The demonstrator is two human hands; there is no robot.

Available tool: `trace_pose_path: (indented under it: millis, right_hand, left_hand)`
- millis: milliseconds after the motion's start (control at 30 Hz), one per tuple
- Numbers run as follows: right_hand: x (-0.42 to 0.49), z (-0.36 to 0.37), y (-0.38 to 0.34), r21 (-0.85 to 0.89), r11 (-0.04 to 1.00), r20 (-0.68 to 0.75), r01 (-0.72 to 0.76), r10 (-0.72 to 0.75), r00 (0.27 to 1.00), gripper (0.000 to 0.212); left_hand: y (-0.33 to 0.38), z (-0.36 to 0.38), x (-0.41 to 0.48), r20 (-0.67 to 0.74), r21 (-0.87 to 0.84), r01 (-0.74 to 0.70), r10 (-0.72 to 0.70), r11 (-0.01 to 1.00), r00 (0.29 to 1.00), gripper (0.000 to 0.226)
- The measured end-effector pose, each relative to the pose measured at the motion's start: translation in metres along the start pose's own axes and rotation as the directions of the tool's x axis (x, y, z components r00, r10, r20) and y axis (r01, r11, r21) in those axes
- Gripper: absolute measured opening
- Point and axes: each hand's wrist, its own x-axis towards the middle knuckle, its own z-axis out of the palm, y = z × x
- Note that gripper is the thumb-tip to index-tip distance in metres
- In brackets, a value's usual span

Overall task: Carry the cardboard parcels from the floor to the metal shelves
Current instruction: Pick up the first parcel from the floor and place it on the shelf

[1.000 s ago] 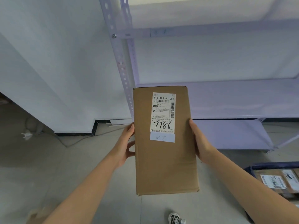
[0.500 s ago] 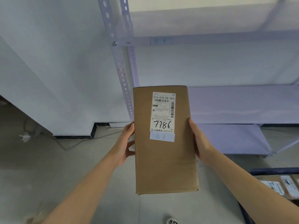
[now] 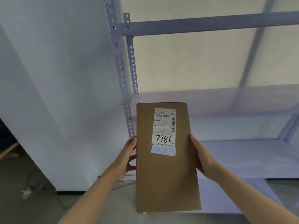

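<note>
Brown cardboard parcel [image 3: 166, 172] sits between our two hands, held lengthwise in the air in front of the metal shelves [image 3: 242, 156]. Our left hand [image 3: 125, 160] presses its long side from nine o'clock, our right hand [image 3: 202, 157] from three o'clock, both clamped on it. At twelve o'clock on its top face is a white shipping label [image 3: 164, 126] with "7186" handwritten. Grey floor [image 3: 24, 207] lies at seven o'clock.

Soft, even, cool indoor light, source unseen. Dim shadow left of the left hand [image 3: 125, 160] fingers, on the floor [image 3: 24, 183]. Slight overall softness; label [image 3: 164, 126] fine print possibly unreadable. Wide-angle bending at frame edges.
</note>
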Motion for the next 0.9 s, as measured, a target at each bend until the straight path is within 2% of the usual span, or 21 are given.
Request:
trace_pose_path:
  millis: [167,267,367,500,633,733,833,900]
  right_hand:
    - [-0.003,-0.007,-0.051,-0.049,0.994,-0.034,0.099,-0.101,0.994,0.067]
    - [-0.004,-0.011,-0.091,-0.104,0.986,-0.051,0.133,-0.139,0.989,0.067]
    - [0.006,-0.014,-0.126,-0.16,0.981,-0.077,0.108,-0.121,0.99,0.074]
    - [0.035,-0.025,-0.155,-0.227,0.973,-0.113,0.048,-0.075,0.991,0.074]
    - [0.081,-0.046,-0.179,-0.288,0.958,-0.122,0.004,-0.041,0.992,0.069]
    - [0.118,-0.058,-0.199,-0.316,0.949,-0.11,-0.01,-0.026,0.994,0.068]
    - [0.156,-0.067,-0.21,-0.33,0.943,-0.109,-0.044,0.009,0.994,0.075]
    - [0.181,-0.07,-0.216,-0.331,0.941,-0.114,-0.071,0.035,0.993,0.076]
  left_hand:
    - [0.051,0.01,-0.001,-0.039,0.074,-0.054,0.057,0.996,0.998,0.074]
    - [0.086,0.016,0.007,-0.048,0.097,-0.102,0.107,0.99,0.993,0.063]
    - [0.114,0.022,0.024,-0.061,0.122,-0.119,0.127,0.985,0.99,0.061]
    - [0.13,0.027,0.068,-0.072,0.177,-0.074,0.088,0.981,0.993,0.076]
    - [0.15,0.04,0.116,-0.09,0.163,-0.131,0.147,0.978,0.985,0.051]
    - [0.167,0.044,0.151,-0.071,0.185,-0.176,0.192,0.967,0.979,0.049]
    - [0.175,0.037,0.19,-0.117,0.196,-0.208,0.234,0.958,0.965,0.043]
    - [0.178,0.033,0.214,-0.123,0.167,-0.179,0.201,0.97,0.972,0.035]
